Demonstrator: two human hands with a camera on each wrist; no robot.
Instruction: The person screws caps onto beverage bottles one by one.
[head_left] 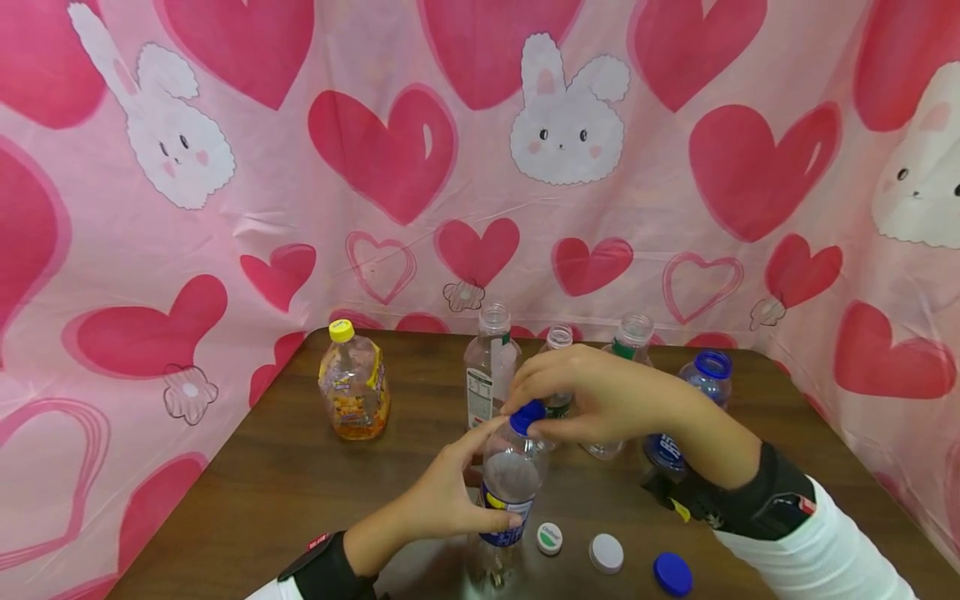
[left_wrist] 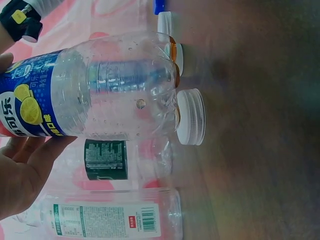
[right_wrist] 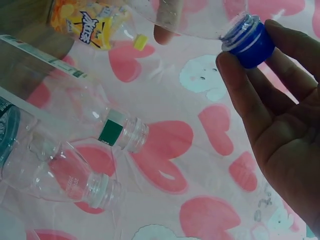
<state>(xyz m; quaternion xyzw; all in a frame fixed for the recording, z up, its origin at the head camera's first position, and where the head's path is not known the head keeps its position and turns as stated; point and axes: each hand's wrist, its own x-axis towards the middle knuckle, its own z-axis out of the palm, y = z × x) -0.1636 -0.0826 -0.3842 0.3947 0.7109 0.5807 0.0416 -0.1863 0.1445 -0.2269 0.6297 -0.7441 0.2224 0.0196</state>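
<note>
My left hand grips a clear plastic bottle around its middle, at the blue label with lemons. The bottle stands nearly upright, its base right at the tabletop, with a little brown liquid in the bottom. On its mouth sits a blue cap, which my right hand pinches from above between thumb and fingers. Close by on the table lie a white cap with green print, a plain white cap and a loose blue cap.
Behind my hands stand several capless clear bottles, among them a tall one with a white label and one with a blue rim. A yellow-capped bottle is at the back left of the wooden table. A heart-patterned cloth hangs behind.
</note>
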